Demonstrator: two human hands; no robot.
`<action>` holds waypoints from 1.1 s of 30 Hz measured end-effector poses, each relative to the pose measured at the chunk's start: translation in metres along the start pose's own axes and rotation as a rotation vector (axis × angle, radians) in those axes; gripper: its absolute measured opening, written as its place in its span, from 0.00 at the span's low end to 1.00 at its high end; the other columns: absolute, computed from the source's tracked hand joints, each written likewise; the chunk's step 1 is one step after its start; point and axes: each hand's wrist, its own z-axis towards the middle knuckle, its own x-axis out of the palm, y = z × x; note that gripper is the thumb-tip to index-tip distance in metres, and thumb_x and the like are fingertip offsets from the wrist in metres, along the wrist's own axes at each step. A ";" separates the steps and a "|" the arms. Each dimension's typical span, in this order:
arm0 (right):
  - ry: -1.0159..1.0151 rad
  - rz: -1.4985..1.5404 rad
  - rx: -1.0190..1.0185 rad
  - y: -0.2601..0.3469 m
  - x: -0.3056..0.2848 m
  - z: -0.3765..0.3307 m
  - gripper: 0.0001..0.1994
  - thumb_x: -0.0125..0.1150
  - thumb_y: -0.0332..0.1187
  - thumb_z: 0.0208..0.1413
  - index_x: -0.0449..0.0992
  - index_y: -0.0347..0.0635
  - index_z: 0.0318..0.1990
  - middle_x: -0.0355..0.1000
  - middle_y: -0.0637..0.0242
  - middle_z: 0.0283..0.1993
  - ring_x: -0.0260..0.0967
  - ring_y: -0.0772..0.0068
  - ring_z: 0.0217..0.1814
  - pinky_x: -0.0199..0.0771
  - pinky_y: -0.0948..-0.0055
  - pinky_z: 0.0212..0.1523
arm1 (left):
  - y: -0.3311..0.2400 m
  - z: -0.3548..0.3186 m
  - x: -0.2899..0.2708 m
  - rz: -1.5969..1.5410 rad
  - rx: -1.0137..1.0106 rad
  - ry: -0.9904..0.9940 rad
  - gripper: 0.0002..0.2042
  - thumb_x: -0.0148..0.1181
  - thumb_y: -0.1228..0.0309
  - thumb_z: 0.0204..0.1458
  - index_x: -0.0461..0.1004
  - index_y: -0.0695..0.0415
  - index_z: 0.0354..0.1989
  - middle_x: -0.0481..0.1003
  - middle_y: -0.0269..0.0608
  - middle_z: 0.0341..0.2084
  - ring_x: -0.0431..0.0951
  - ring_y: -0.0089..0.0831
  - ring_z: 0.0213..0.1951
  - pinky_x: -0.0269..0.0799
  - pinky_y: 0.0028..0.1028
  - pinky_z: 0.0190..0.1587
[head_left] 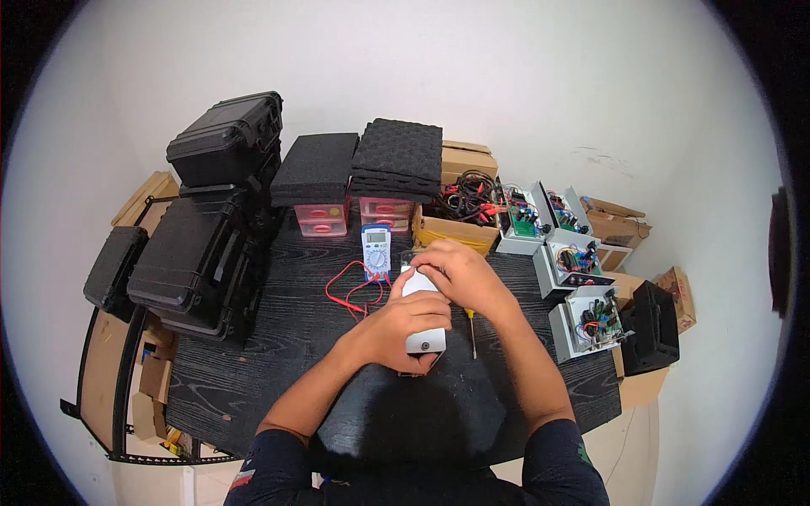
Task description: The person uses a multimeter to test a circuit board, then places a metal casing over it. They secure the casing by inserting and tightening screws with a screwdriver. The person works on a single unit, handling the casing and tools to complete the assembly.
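Observation:
A long white metal case (420, 288) with a dark round fitting at its near end lies on the table in front of me. My left hand (405, 324) is wrapped round it from the left, the thumb near its near end and the fingers across its top. At its far end my right hand (456, 271) has bent fingers pressed together; what lies between the fingertips is hidden. Just right of the case lies a screwdriver (472, 329) with a yellow handle. Beyond my left hand sits a blue and white multimeter (376, 251), with its red test lead (344, 301) looped on the table.
Black hard cases (190, 261) are stacked on the left. Black foam sheets (396, 156) rest on small pink drawer units (322, 221) at the back. A cardboard box (456, 234) holds cables. Several open white housings with circuit boards (584, 325) line the dark table's (287, 379) right side.

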 end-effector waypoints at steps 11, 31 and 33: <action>-0.193 0.147 0.382 -0.025 -0.003 -0.019 0.12 0.67 0.36 0.64 0.82 0.35 0.47 0.81 0.50 0.43 0.81 0.47 0.43 0.81 0.54 0.47 | 0.000 0.000 0.002 0.018 0.000 0.007 0.25 0.76 0.66 0.35 0.82 0.50 0.48 0.81 0.34 0.51 0.77 0.39 0.66 0.40 0.63 0.77; 0.159 -0.038 0.886 -0.130 0.059 -0.100 0.30 0.78 0.46 0.45 0.81 0.34 0.53 0.83 0.41 0.50 0.82 0.42 0.56 0.79 0.54 0.59 | 0.002 -0.001 0.003 0.055 0.021 -0.003 0.26 0.75 0.66 0.35 0.81 0.51 0.48 0.81 0.34 0.51 0.78 0.39 0.65 0.47 0.61 0.74; 0.176 -0.052 0.890 -0.129 0.052 -0.099 0.30 0.79 0.45 0.45 0.82 0.33 0.52 0.83 0.40 0.50 0.81 0.41 0.56 0.80 0.53 0.61 | 0.001 0.000 0.003 0.060 0.030 -0.008 0.25 0.75 0.66 0.35 0.81 0.51 0.48 0.81 0.34 0.51 0.78 0.39 0.65 0.48 0.61 0.74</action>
